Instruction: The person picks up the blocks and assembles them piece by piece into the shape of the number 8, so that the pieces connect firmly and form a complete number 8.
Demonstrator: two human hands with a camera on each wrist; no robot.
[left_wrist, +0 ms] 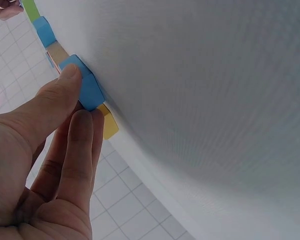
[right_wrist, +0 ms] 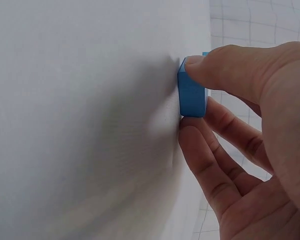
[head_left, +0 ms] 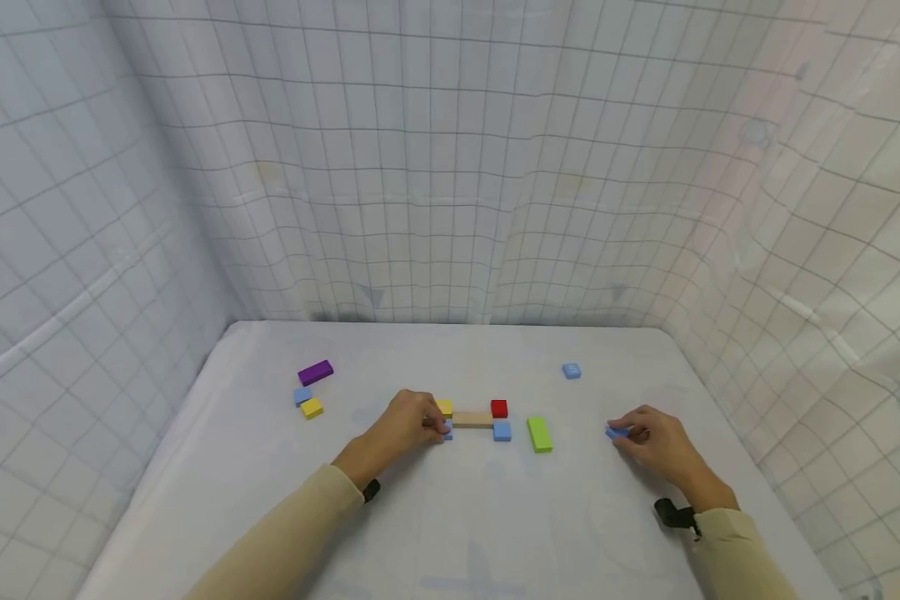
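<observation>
I see room towards far edge of table (head_left: 465, 517); left hand (head_left: 407, 421) pinches blue block (left_wrist: 92, 93), right hand (head_left: 654, 443) second blue block (right_wrist: 192, 97), both flat-sided.

In the left wrist view, the left grip (left_wrist: 60, 172), a bare hand, holds a blue block (left_wrist: 91, 92), with the thumb laid on it and the fingertips against its lower end. A yellow block (left_wrist: 110, 124) peeks out just beside the fingertips. Beyond the thumb a wooden block (left_wrist: 56, 51) runs to a second blue block (left_wrist: 43, 31), and a green block (left_wrist: 30, 9) follows near the top edge. The right grip (left_wrist: 5, 9) shows in the upper left corner. White worktop (left_wrist: 205, 100) fills the right side, and gridded cloth (left_wrist: 120, 185) hangs behind the blocks
</observation>
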